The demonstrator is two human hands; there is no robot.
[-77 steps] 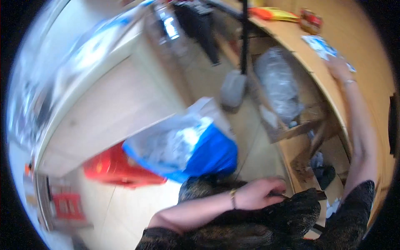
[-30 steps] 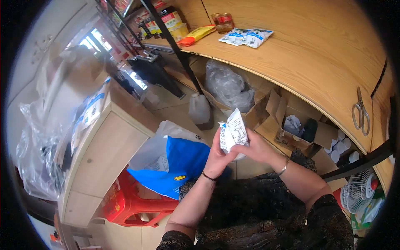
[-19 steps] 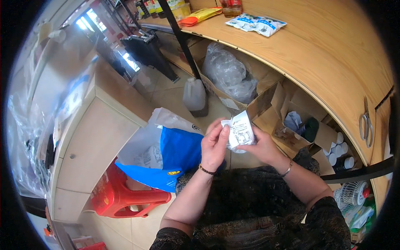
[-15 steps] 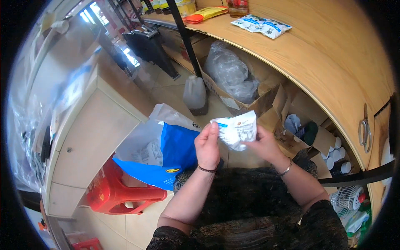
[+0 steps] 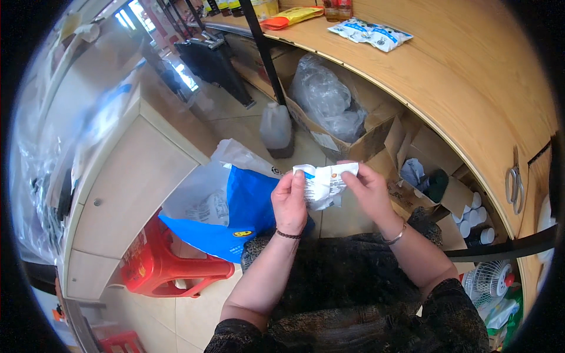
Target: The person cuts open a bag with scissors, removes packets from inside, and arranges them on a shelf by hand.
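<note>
Between my two hands is a small white packet (image 5: 319, 189) with blue and dark print, held up above my lap. My left hand (image 5: 289, 200) pinches its left edge with thumb and fingers. At the packet's upper right corner, my right hand (image 5: 369, 191) grips with the thumb in front. Just left of my left hand, a blue and white bag (image 5: 252, 203) stands open with white packets (image 5: 210, 207) inside. A similar white and blue packet (image 5: 371, 34) lies on the wooden shelf.
A red plastic stool (image 5: 170, 259) is beside the bag, near a cream cabinet (image 5: 126, 182). Ahead stand a translucent jug (image 5: 276, 130) and a cardboard box (image 5: 329, 147) of clear plastic. Scissors (image 5: 515, 182) hang on the wooden board (image 5: 471, 76) at right; a white fan (image 5: 491, 281) sits below.
My right hand has shifted up to the packet's top right corner. The packet's top edge is now pulled straighter between my hands.
</note>
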